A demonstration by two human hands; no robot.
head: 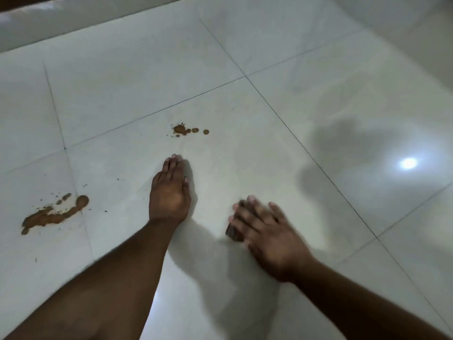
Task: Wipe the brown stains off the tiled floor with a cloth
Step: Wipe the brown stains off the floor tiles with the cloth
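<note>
Two patches of brown stain lie on the white tiled floor (269, 57). A small cluster of brown drops (182, 130) sits just beyond my left hand's fingertips. A larger smeared brown stain (52, 214) lies at the left, across a grout line. My left hand (170, 192) rests flat on the tile with straight fingers, holding nothing. My right hand (262, 228) is blurred and lies with spread fingers on a small dark cloth (232, 233), of which only the left edge shows under the fingers.
A low white ledge or wall base (73, 23) runs along the top left. Dark grout lines cross the glossy tiles. A bright lamp reflection (408, 163) and my shadow fall on the floor at the right.
</note>
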